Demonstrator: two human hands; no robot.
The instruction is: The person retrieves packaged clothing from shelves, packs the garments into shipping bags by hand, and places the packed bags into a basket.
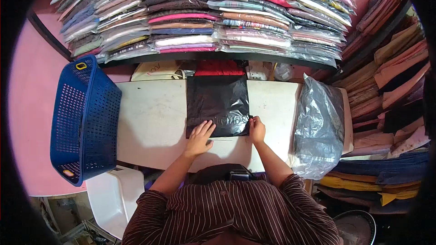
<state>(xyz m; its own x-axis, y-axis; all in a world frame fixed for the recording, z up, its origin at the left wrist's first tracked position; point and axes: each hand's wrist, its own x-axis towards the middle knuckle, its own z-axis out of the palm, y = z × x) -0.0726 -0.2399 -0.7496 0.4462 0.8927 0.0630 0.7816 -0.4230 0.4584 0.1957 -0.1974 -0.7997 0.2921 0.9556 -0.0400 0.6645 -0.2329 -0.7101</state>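
A shiny black plastic bag lies flat on the white table, its near edge close to me. My left hand rests on the bag's lower left corner, with its fingers spread. At the lower right edge of the bag, my right hand is closed in a pinch on the bag's side. Just beyond the bag's far edge, red fabric shows below the shelf.
A blue basket stands at the left, above a white bin. Clear plastic packaging with dark contents lies on the right. Packed garments fill the shelf ahead; folded clothes are stacked at the right.
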